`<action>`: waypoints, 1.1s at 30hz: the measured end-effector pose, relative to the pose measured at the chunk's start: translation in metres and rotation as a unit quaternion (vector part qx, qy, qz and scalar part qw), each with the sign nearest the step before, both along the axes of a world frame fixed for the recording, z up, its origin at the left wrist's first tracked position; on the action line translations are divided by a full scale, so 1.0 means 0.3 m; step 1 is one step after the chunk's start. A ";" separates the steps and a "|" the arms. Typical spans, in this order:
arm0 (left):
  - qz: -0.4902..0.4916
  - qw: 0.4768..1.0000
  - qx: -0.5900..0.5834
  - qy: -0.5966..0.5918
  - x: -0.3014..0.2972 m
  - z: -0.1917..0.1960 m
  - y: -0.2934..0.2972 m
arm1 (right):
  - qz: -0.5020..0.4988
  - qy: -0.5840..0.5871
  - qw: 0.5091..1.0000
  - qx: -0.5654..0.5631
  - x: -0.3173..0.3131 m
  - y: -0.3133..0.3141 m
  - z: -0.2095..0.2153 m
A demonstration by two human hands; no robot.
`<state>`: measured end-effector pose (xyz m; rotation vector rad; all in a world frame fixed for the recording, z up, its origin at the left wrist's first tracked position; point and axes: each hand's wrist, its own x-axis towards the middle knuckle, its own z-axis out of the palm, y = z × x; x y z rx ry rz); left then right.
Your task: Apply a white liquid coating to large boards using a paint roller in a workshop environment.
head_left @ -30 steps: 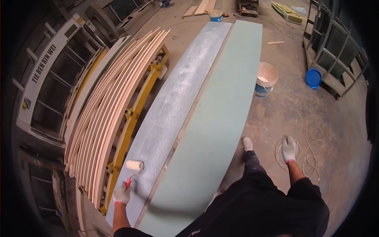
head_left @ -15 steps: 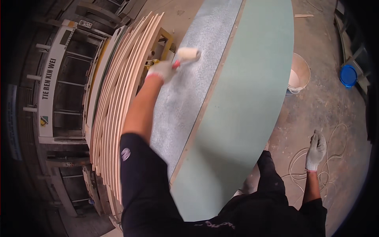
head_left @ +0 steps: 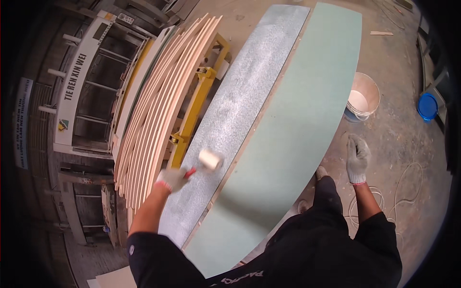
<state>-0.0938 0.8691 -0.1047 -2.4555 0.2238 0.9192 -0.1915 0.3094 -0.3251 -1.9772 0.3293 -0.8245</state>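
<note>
My left hand (head_left: 173, 180), in a white knit glove, is closed around the red handle of a paint roller (head_left: 210, 159). The pale, motion-blurred roller sleeve is over the near part of a long panel (head_left: 249, 81) with a speckled, wet-looking blue-grey coating. Beside it on the right lies a smooth light-green panel (head_left: 293, 110) with a curved outer edge; a narrow brownish strip runs between the two. Off the green panel's right side hangs my gloved right hand (head_left: 358, 158), its fingers curled together. Nothing shows in that hand.
Right of the green panel a white bucket (head_left: 376, 91) holds pale paint; a blue lid (head_left: 427, 106) lies farther right. A pale cord (head_left: 408, 177) loops across the floor. Left stand a yellow metal frame (head_left: 196, 103), stacked wooden strips (head_left: 158, 115) and a white machine frame (head_left: 72, 96).
My left hand has drawn the roller back toward me along the grey panel. My right hand has moved up and left, nearer the green panel. The whole view has shifted.
</note>
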 end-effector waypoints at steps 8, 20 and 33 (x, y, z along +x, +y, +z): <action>0.043 0.992 -0.048 -0.106 -0.134 -0.057 0.080 | 0.024 0.003 0.992 -0.120 0.043 -0.128 -0.005; -0.130 0.966 -0.139 -0.175 1.716 -0.305 -1.360 | -0.165 0.110 0.980 -0.011 0.272 -0.751 -0.343; 0.071 0.997 0.002 0.030 0.753 -0.104 -0.666 | -0.141 0.135 0.973 0.120 0.760 -0.867 -0.388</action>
